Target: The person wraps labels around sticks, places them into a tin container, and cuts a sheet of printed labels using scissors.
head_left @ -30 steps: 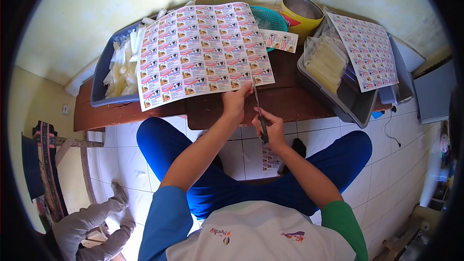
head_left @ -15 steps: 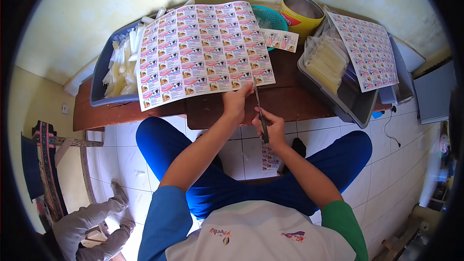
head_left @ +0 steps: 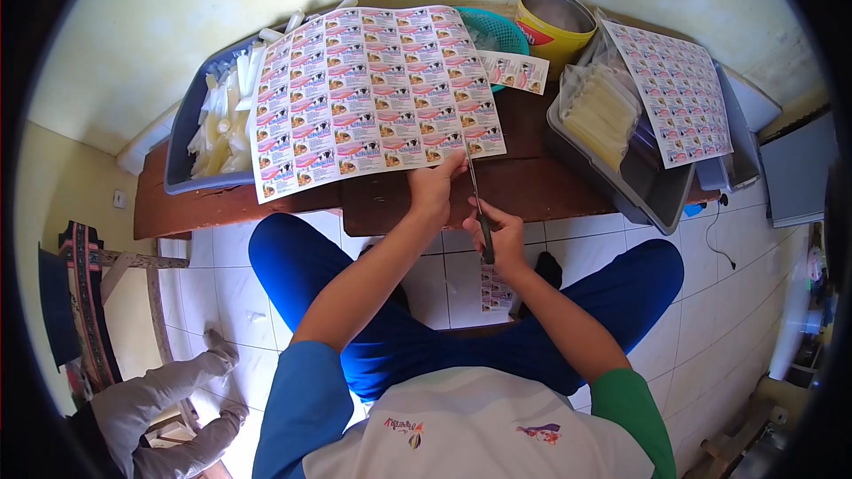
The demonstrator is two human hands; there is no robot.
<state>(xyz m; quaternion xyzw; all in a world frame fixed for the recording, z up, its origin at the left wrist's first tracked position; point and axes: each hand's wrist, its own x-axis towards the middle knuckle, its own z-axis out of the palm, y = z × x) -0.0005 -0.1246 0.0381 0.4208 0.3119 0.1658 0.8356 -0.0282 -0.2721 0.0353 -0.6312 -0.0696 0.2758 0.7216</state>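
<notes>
A large sheet of printed labels spreads over the bench, its lower edge towards me. My left hand pinches that lower edge, right of the sheet's middle. In my right hand is a pair of scissors with dark handles, fingers wrapped round them. The blades point away from me and meet the sheet's lower edge just right of my left fingers, between two columns of labels. Whether the blades are apart is too fine to see. A cut strip of labels lies beyond the sheet's right side.
A grey tub of filled plastic tubes stands left, partly under the sheet. Behind are a green basket and a yellow tin. A grey crate with bags and another label sheet stands right. A person's legs show lower left.
Both hands and the scissors stay almost where they were. The sheet's far edge has shifted slightly, and the other person's legs at lower left have moved a little.
</notes>
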